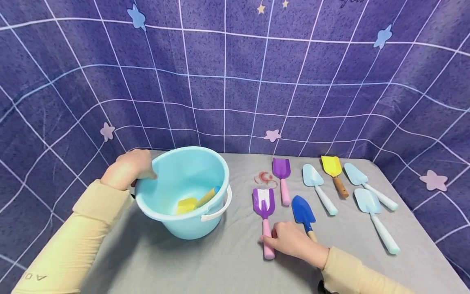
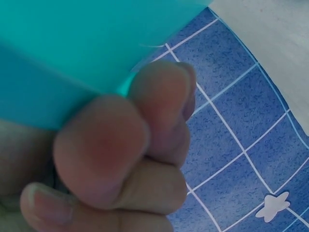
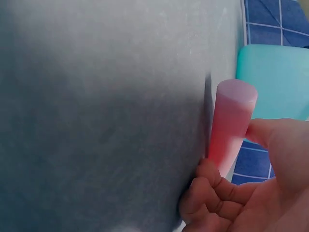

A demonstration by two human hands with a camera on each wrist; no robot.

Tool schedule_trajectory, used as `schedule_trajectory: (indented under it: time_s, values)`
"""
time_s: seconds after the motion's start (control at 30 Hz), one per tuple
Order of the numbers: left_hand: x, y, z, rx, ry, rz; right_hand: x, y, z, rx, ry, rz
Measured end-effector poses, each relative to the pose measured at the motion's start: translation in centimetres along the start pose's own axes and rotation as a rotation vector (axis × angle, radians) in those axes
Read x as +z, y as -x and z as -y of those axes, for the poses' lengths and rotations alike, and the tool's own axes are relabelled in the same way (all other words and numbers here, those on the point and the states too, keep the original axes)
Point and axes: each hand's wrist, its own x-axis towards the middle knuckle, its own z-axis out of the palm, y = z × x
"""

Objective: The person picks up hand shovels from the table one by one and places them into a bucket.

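Observation:
My left hand [image 1: 130, 165] grips the rim of a light blue bucket [image 1: 192, 228], which is tilted toward me; the left wrist view shows the fingers [image 2: 104, 145] curled at the rim. Inside the bucket lies a yellow toy shovel [image 1: 186, 205]. My right hand [image 1: 291, 241] pinches the pink handle of a purple toy shovel [image 1: 265, 209], with thumb and fingers on either side of the handle [image 3: 231, 121] in the right wrist view. Beside that hand is a blue trowel [image 1: 303, 210] with a wooden handle, partly hidden by the hand and forearm.
Another purple shovel [image 1: 281, 168] lies farther back. To the right are a yellow shovel [image 1: 332, 165] with a brown handle and three pale blue trowels, one being the nearest trowel [image 1: 368, 201]. A grey cloth [image 1: 227, 265] covers the table; a purple grid curtain [image 1: 235, 94] hangs behind.

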Motion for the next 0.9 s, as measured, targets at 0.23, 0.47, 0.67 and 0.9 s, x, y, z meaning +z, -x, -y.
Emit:
schedule_trajectory:
  time_s: [0.23,0.47,0.67,0.9]
  values:
    - [0.0,0.0,-0.1,-0.009,-0.006,0.002,0.0,-0.9,0.6,0.073,0.046,0.051]
    - [0.1,-0.1,-0.1,-0.018,0.001,0.003,-0.7,-1.4,1.0,0.166,0.116,0.121]
    - [0.2,0.0,-0.1,-0.022,0.003,0.003,-2.1,-1.2,1.3,0.205,0.189,0.116]
    - [0.1,0.0,-0.2,-0.018,0.004,0.003,-3.8,-0.8,1.1,0.258,0.264,0.097]
